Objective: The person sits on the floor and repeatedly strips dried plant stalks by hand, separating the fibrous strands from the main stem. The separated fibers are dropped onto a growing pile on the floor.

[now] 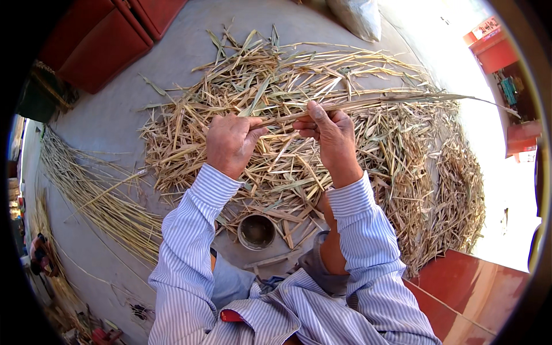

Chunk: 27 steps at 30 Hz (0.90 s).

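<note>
Where striped sleeves (368, 230) cross it, straw (293, 167) is partly hidden; the sheaf (109, 195) runs behind one sleeve. A stalk (379, 101) spans above the straw, clamped in the left hand (230, 142), its end concealed there, and pinched by the right hand (332, 135). A sack (361, 18) is cut off above; the bowl (257, 248) has murky contents; lettering (487, 28) upper right is illegible.

Dark red furniture (100, 49) stands on grey floor (115, 123), bright light (494, 201) rightward
</note>
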Each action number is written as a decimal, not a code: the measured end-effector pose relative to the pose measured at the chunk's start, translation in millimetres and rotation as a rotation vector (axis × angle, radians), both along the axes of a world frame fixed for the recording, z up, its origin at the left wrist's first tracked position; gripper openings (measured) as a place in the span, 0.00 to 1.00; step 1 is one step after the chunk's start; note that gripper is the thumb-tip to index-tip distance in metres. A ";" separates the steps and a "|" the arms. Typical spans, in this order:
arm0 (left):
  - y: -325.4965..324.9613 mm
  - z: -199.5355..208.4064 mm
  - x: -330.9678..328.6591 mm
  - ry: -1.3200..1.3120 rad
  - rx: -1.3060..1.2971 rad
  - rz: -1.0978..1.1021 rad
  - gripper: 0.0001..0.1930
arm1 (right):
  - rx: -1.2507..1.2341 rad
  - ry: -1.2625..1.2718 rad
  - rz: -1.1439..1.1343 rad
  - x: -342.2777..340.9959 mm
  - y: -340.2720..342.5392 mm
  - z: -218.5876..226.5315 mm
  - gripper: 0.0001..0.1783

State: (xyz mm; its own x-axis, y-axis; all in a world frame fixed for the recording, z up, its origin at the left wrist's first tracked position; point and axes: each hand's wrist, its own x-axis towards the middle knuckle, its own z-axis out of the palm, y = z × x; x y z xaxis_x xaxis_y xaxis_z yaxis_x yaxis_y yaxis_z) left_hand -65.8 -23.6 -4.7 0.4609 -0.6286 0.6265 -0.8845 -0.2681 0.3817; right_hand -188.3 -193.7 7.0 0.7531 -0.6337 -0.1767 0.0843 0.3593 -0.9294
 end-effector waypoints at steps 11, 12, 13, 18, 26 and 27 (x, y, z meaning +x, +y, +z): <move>13.2 14.7 8.2 0.668 -0.380 0.036 0.08 | -0.085 0.079 0.023 3.6 -2.9 -4.5 0.18; 20.3 29.4 17.5 0.946 -0.617 0.112 0.08 | -0.098 0.080 -0.009 4.6 -9.0 -11.8 0.18; 29.3 35.5 31.3 0.957 -0.678 0.136 0.09 | -0.125 0.097 -0.055 -3.8 -20.6 -14.7 0.18; 55.7 21.0 64.8 0.523 -0.189 0.248 0.14 | -0.085 0.013 -0.007 -10.5 -28.3 -8.2 0.14; 35.7 10.0 23.3 0.441 0.278 -0.124 0.13 | 0.036 -0.038 -0.055 -3.2 -31.8 -5.1 0.13; 38.8 12.6 24.4 0.478 0.292 -0.075 0.13 | 0.044 -0.026 -0.075 -4.8 -35.6 -3.9 0.13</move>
